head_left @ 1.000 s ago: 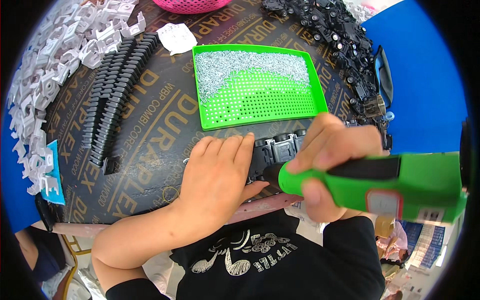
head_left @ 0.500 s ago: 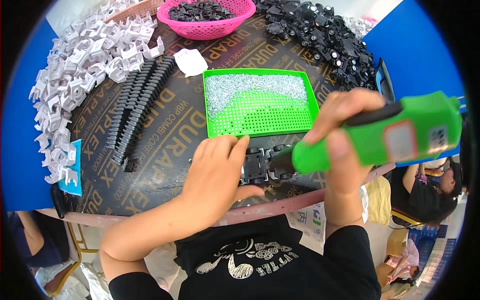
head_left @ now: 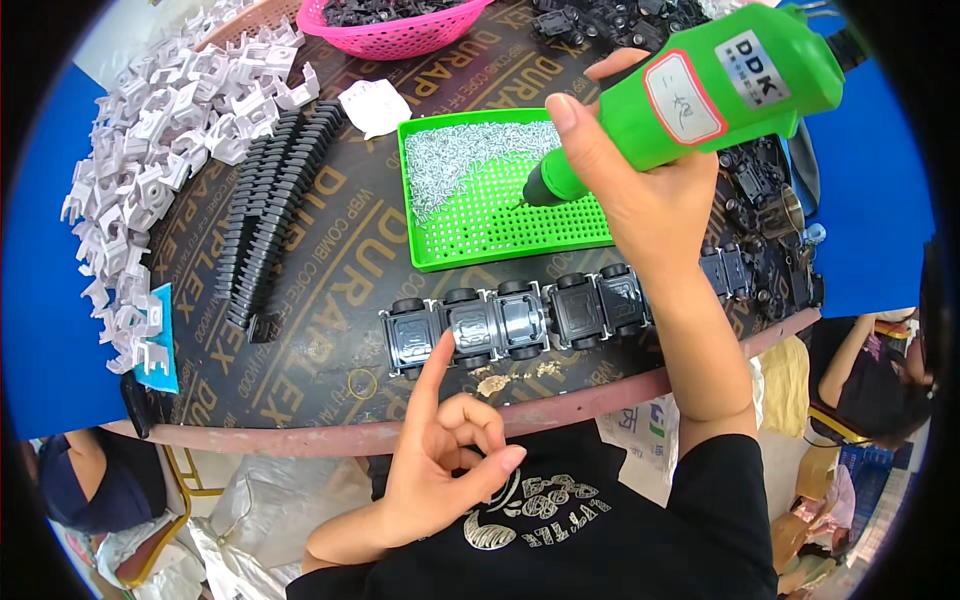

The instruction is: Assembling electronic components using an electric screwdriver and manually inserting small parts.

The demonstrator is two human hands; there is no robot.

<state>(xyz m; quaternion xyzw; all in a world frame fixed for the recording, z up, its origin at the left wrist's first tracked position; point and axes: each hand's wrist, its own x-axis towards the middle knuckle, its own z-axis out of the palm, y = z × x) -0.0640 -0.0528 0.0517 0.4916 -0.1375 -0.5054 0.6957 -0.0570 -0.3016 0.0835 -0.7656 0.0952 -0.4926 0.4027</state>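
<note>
My right hand (head_left: 650, 190) is wrapped round a green electric screwdriver (head_left: 760, 75), its black nose and bit over the perforated green tray (head_left: 515, 260). Small silver screws (head_left: 455, 155) are heaped along the far and left parts of that tray. Below it, a row of black toy car chassis (head_left: 520, 320) with dark wheels lies side by side, running right behind my forearm. My left hand (head_left: 445, 470) holds nothing visible; its index finger stretches up to the second chassis from the left, the other fingers bent and the thumb apart. Whether that fingertip touches is unclear.
White plastic parts (head_left: 190, 130) are piled at the left, beside stacked black strips (head_left: 275, 210). A pink basket (head_left: 400, 38) of black pieces stands at the back. More black car parts (head_left: 750, 190) lie at the right. Other people sit at both sides.
My right hand has lifted the screwdriver off the chassis row and brought its tip over the screw tray. My left hand has drawn back toward me, uncovering the left chassis.
</note>
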